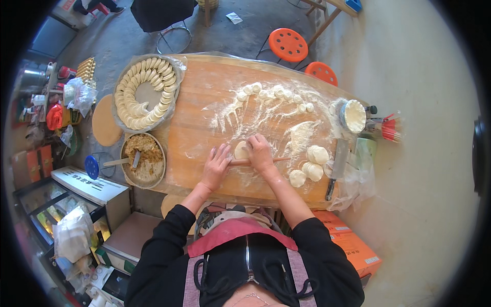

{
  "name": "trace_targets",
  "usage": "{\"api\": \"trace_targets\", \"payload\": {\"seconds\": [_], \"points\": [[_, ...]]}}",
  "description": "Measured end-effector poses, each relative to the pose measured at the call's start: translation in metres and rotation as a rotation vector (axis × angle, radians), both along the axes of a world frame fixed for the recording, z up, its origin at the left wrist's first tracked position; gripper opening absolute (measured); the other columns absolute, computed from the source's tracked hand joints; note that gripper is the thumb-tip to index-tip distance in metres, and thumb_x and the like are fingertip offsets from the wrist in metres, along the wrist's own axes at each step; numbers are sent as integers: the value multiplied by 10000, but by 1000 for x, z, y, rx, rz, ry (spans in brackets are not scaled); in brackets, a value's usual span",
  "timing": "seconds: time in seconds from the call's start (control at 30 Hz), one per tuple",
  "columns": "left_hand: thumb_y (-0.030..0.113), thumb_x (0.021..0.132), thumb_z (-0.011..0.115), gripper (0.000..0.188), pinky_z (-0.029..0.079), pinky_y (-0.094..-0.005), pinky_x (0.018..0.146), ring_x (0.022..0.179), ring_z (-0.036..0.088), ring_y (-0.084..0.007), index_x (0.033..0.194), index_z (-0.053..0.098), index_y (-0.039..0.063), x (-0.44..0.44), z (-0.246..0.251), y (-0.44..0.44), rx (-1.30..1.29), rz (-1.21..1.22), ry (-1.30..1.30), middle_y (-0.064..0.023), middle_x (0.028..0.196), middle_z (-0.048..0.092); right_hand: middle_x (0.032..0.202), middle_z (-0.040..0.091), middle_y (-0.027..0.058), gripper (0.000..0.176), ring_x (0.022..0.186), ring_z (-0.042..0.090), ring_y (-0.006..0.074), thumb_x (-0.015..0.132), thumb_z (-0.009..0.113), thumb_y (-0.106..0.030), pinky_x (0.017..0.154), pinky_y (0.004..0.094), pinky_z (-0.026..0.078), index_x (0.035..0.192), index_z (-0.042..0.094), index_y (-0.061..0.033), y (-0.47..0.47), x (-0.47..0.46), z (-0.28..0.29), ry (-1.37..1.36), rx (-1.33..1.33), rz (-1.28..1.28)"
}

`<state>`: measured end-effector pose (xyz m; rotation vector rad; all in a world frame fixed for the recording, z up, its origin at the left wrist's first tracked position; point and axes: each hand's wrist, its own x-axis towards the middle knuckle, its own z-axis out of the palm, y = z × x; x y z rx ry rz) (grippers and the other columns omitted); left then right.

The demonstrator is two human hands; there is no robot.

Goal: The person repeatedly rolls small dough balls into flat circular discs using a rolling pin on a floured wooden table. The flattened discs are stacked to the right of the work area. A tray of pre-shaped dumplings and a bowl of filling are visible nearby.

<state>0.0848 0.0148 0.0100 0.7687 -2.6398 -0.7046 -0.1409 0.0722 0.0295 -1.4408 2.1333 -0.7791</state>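
Observation:
On the floured wooden board (199, 96), my left hand (216, 165) lies over the left end of a slim wooden rolling pin (241, 162), fingers extended. My right hand (259, 153) is curled at a round dough wrapper (241, 151) and rests by the pin, whose tapered end sticks out to the right. Small dough pieces (279, 91) lie in an arc beyond my hands. Stacks of rolled wrappers (317, 154) sit to the right. At the left are a round tray of folded dumplings (168, 89) and, below it, a pan of filling (150, 147) with a spatula in it.
A cleaver (340, 159) lies near the board's right edge, beside a plastic bag (358, 188) and a flour-filled bowl (353, 116). Orange stools (288, 45) stand past the far edge. Orange boxes (355, 249) are below on the right, and a blue stool (91, 167) is at the left.

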Motion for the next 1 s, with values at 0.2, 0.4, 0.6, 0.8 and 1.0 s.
{"api": "trace_targets", "payload": {"seconds": [0.2, 0.4, 0.6, 0.8, 1.0], "points": [[139, 907, 736, 347, 388, -566, 1194, 1481, 490, -391, 1207, 627, 2, -8, -3, 10, 42, 162, 11, -213, 1556, 555, 1355, 614, 206, 370, 1329, 561, 399, 952, 685, -62, 1111, 489, 446, 1318, 633, -41, 13, -6, 4, 33, -110, -286], [251, 920, 755, 808, 250, -584, 1277, 1604, 244, -433, 1577, 384, -39, -12, 8, 8, 96, 196, -163, -246, 1719, 282, 1712, 309, 221, 632, 1632, 188, 373, 1060, 536, -210, 1308, 582, 144, 1628, 340, -13, 75, -4, 10, 188, 200, 71], [267, 899, 777, 935, 188, -627, 1287, 1610, 215, -449, 1627, 295, -67, -55, -7, -39, -65, 360, -149, -257, 1734, 238, 1705, 301, 245, 728, 1608, 226, 412, 1026, 626, -321, 1291, 590, 211, 1619, 351, -1, 23, -14, 2, 329, 110, -60], [311, 945, 721, 884, 178, -626, 1287, 1612, 214, -444, 1627, 304, -65, -11, -7, 7, 77, 177, -266, -258, 1743, 218, 1713, 291, 246, 728, 1604, 230, 423, 1039, 600, -338, 1276, 597, 223, 1621, 341, 14, 70, -3, -8, 277, 120, 21], [249, 918, 747, 803, 181, -654, 1275, 1606, 260, -415, 1596, 410, -21, -32, -4, -15, -103, 143, -100, -229, 1713, 322, 1682, 360, 240, 688, 1587, 272, 425, 1028, 625, -324, 1260, 575, 248, 1600, 403, -13, 61, 3, -6, 268, 152, -19]]}}
